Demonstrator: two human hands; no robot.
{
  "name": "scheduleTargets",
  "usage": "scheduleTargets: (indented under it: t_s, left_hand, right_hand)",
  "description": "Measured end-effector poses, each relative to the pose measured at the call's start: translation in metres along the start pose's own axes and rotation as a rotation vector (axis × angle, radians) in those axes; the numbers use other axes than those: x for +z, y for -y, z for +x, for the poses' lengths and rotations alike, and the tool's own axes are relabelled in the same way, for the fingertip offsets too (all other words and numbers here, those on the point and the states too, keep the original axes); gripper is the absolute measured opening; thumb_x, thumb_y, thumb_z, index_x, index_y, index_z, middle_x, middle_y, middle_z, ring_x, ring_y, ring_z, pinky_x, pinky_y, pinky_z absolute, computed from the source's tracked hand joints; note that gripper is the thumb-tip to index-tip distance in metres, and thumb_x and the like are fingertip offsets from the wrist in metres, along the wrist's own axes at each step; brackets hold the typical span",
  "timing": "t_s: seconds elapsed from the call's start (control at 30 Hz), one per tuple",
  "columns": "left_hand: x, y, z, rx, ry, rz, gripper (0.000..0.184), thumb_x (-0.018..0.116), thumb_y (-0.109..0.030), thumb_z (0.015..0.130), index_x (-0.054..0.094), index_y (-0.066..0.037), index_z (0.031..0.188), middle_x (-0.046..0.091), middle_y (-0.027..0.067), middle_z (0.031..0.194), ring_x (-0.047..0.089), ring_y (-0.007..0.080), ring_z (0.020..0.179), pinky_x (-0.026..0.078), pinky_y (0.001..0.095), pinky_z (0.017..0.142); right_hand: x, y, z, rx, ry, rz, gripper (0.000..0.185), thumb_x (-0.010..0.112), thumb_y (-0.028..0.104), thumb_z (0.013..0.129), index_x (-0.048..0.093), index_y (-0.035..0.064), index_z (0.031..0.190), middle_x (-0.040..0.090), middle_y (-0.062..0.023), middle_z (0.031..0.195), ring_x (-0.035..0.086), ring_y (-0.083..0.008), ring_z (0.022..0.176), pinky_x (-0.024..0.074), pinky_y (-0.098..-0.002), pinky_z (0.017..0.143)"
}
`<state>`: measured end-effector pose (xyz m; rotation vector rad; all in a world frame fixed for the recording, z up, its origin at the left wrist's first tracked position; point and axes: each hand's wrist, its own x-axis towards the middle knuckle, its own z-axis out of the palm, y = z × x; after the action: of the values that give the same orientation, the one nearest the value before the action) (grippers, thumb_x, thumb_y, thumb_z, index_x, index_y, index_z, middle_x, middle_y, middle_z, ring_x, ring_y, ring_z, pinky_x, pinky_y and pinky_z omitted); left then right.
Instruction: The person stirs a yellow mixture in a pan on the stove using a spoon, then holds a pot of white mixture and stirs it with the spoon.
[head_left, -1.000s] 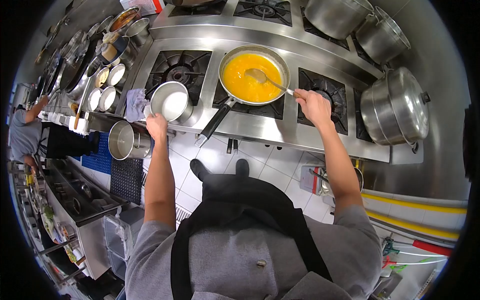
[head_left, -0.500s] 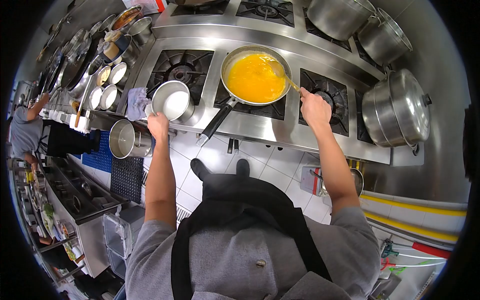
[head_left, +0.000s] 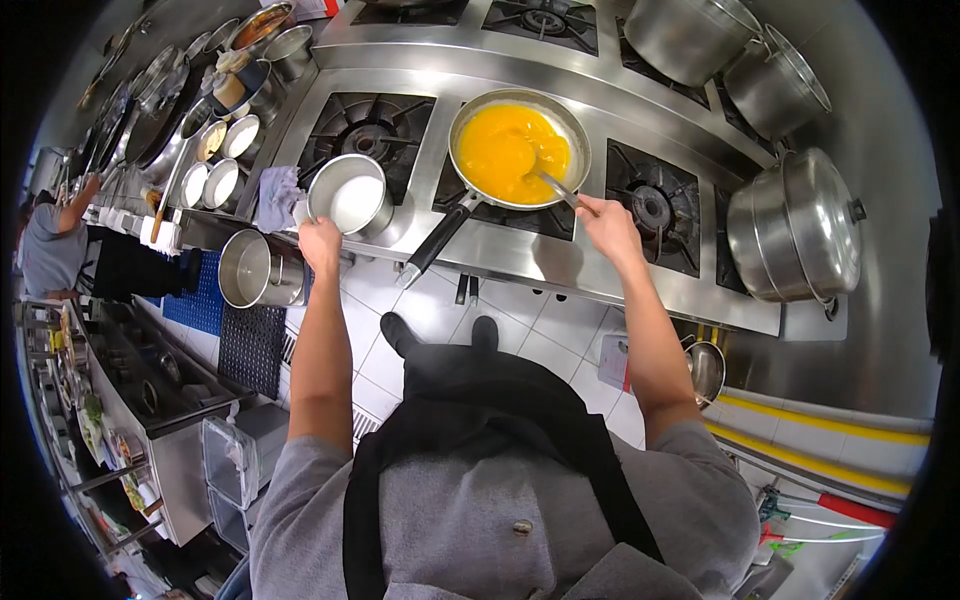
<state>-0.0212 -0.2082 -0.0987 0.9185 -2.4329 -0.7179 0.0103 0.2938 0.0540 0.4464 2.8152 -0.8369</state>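
Faces a steel stove [head_left: 415, 225] spanning the upper centre and upper right of the frame, with black burner grates set into its top. Shares the kitchen with a co-worker [head_left: 55, 250] at the far left edge, well apart, in grey and black. Has a lidded pot [head_left: 790, 225] within view at the right of the frame, below two tall pots [head_left: 690, 40] in the upper right. Has a frying pan [head_left: 578, 150] over a burner at upper centre, black handle pointing down and left. Has yellow liquid [head_left: 495, 150] spread over most of its inside.

Holds a small steel pot [head_left: 378, 215], left of the pan, with the left hand [head_left: 320, 243] closed at its lower left; cannot tell whether on rim or handle. Has a second steel pot [head_left: 285, 280] just below, left of centre, and a crumpled cloth [head_left: 278, 197] just beside the held pot. Grips a metal spoon [head_left: 555, 185] with the right hand [head_left: 608, 228] narrowed around the handle, bowl dipped in the liquid, toward the pan's lower right.
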Motion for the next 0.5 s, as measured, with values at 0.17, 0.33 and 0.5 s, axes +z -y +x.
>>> scheduleTargets:
  t_s: [0.17, 0.33, 0.5]
  left_hand:
    - [0.003, 0.002, 0.004, -0.101, 0.101, -0.061, 0.041, 0.054, -0.027, 0.098, 0.071, 0.01, 0.106, 0.073, 0.0277, 0.076, 0.076, 0.0403, 0.077, 0.058, 0.049, 0.08]
    - [-0.008, -0.008, 0.001, -0.128, 0.134, -0.053, 0.042, 0.055, -0.027, 0.098, 0.071, 0.01, 0.11, 0.072, 0.0312, 0.092, 0.072, 0.046, 0.092, 0.054, 0.0515, 0.089]
    - [-0.012, -0.014, 0.0, -0.202, 0.184, -0.076, 0.044, 0.057, -0.027, 0.097, 0.071, 0.01, 0.116, 0.072, 0.0358, 0.112, 0.069, 0.0516, 0.11, 0.051, 0.0542, 0.099]
  right_hand:
    - [0.026, -0.004, 0.012, -0.084, 0.047, 0.139, 0.038, 0.072, 0.031, 0.097, 0.076, 0.0153, 0.132, 0.079, -0.0141, 0.097, 0.074, -0.0241, 0.086, 0.0571, -0.0377, 0.083]
    - [0.033, -0.003, 0.006, 0.008, 0.178, 0.421, 0.037, 0.077, 0.028, 0.096, 0.078, 0.0084, 0.128, 0.069, 0.0, 0.074, 0.055, -0.0069, 0.058, 0.0463, -0.0272, 0.059]
    - [0.043, -0.016, 0.001, 0.029, 0.157, 0.51, 0.037, 0.078, 0.031, 0.095, 0.079, 0.012, 0.128, 0.069, 0.0011, 0.075, 0.055, -0.0064, 0.058, 0.0457, -0.0267, 0.059]
